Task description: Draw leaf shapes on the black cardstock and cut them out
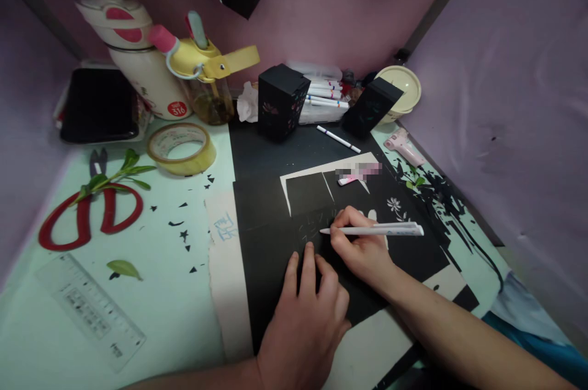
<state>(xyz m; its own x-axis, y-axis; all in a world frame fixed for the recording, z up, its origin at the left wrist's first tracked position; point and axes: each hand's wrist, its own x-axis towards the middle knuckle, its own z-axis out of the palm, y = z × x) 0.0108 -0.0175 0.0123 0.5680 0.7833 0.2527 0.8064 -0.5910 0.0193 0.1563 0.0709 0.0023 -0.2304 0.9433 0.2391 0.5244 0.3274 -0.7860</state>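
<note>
Step in hand: drawing or lettering on the black paper (275,255) with a white pen (374,230); faint pale marks show just beyond the pen tip, though I cannot read them in this dim view.
Right hand (361,249): its grip is closed around the white pen near the tip end, fingers curled, the barrel lying nearly flat and running out to the right of the grip.
Left hand (305,316): flat and spread, holding nothing, fingertips pressing the black paper just on the near-left side of the right grip.
Black paper: on the table (174,316), directly under both hands, overlapping other dark sheets and a pale sheet beyond the grip.
Next move calls for, as I judge it: the left hand's steady pressure so the sheet does not slip, and short, light strokes from the pen tip.
Around: tape roll (181,148) and red scissors (87,218) well to the left of the grip; a clear ruler (89,310) nearer left; black paper scraps (441,200) to the right.
</note>
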